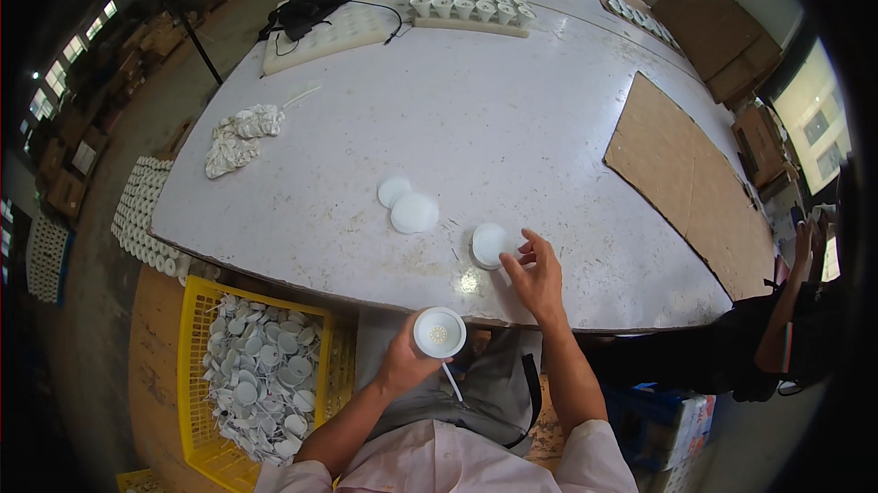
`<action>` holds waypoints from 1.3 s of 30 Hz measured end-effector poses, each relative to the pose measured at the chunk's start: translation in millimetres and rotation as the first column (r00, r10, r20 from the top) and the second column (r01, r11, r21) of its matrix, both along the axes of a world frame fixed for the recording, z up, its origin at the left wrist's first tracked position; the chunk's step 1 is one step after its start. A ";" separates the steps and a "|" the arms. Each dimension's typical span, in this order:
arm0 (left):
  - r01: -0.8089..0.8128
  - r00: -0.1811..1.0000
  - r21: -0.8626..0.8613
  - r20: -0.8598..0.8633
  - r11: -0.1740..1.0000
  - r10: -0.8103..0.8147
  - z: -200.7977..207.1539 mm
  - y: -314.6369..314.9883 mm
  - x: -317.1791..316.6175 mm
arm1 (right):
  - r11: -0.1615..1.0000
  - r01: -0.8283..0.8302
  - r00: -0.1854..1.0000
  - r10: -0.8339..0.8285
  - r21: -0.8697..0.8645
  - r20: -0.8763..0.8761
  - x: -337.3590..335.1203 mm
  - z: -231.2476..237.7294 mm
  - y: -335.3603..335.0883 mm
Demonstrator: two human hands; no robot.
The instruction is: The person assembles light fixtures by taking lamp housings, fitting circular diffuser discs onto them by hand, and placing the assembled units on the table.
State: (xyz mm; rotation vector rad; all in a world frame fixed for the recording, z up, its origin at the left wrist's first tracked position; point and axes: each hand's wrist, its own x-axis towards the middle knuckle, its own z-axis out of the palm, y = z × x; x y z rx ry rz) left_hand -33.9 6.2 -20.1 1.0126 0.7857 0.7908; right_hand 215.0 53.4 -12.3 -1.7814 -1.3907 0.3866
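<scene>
My left hand is closed around a round white LED lamp housing, tilted so that its yellow-dotted LED board faces up. A thin white lead hangs below it. Over the table's near edge, my right hand is open, thumb and forefinger apart. Its thumb tip is beside a small stack of round white discs; whether it touches them I cannot tell. Left of that stack lie two more white discs, the nearer one overlapping the farther one.
A yellow crate full of white round parts stands at lower left. On the white table lie a crumpled cloth, a cardboard sheet, a black bag and a tray of white cups. Another person's arm shows at right.
</scene>
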 end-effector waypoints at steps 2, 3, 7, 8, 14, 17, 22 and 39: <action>0.012 0.998 0.080 -0.070 0.997 -0.006 -5.6 -4.3 0.2 | 0.996 0.051 0.998 -0.054 -0.077 -0.037 1.1 -1.1 13.6; 0.007 0.994 0.137 -0.108 0.991 0.008 -10.5 -6.1 0.4 | 0.992 0.062 0.998 -0.065 -0.108 -0.022 0.4 -1.8 18.0; -0.001 0.990 0.156 -0.140 0.988 0.023 -11.4 -7.8 -2.7 | 0.986 0.083 0.995 -0.089 -0.146 -0.038 0.3 -7.6 18.4; 0.001 0.990 0.155 -0.138 0.988 0.020 -11.8 -7.9 -2.7 | 0.985 0.085 0.995 -0.092 -0.148 -0.036 3.1 -10.5 15.9; 0.024 0.994 0.080 -0.105 0.997 -0.015 -15.3 -7.0 3.2 | 0.983 0.060 0.780 -0.157 -0.176 -0.606 12.4 -11.3 4.9; 0.044 0.994 0.084 -0.108 0.995 -0.035 -13.8 -6.4 7.5 | 0.986 0.088 0.581 -0.167 -0.143 -0.796 12.6 -8.0 -5.5; 0.058 0.996 0.045 -0.073 0.997 -0.055 -5.4 -3.7 13.5 | 0.983 0.127 0.217 -0.155 -0.130 -0.964 5.2 -3.6 -26.3; 0.112 0.994 0.125 -0.016 0.986 -0.111 6.6 12.2 43.0 | 0.872 0.068 0.994 -0.018 0.484 -0.106 -8.6 -7.1 -71.7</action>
